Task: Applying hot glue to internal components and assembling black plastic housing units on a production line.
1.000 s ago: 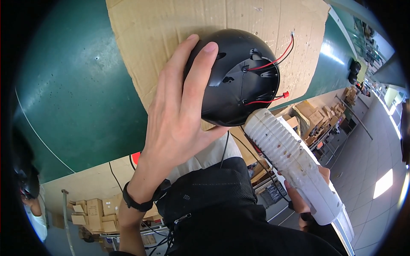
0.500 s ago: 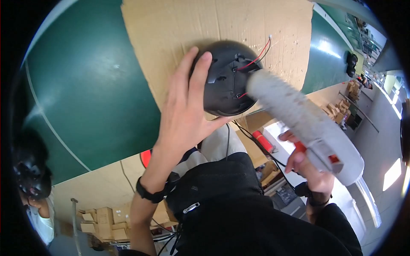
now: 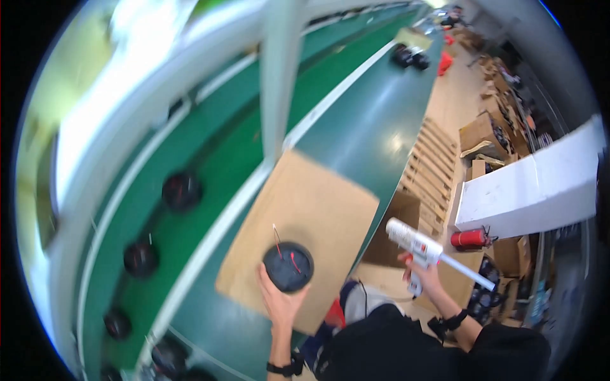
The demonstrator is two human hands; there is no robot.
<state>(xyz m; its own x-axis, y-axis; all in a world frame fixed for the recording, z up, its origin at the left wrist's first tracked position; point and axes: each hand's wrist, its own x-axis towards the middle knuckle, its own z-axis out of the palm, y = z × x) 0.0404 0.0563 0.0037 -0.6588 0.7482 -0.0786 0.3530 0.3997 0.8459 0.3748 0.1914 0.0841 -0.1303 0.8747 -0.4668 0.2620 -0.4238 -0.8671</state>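
Note:
A black round plastic housing (image 3: 291, 270), with red wire showing on it and a thin lead rising at its far side, rests on a sheet of cardboard (image 3: 333, 200). My left hand (image 3: 281, 303) grips its near left rim, thumb and fingers spread around the edge. Off the bench's right side, my right hand (image 3: 424, 277) is closed on a white hot glue gun (image 3: 416, 243). A translucent glue stick (image 3: 469, 272) sticks out of the gun's back. Its front end points up and left, well apart from the housing.
Left of the green bench (image 3: 343, 130) runs a green conveyor (image 3: 219, 168) carrying several black housings (image 3: 182, 190). A pale post (image 3: 279, 82) stands between them. To the right are a wooden pallet (image 3: 427, 174), a red fire extinguisher (image 3: 469, 239) and cardboard boxes (image 3: 486, 136).
The view has swung round, bringing the conveyor into sight. The glue gun has moved away from the housing to the right. My left hand stays on the housing.

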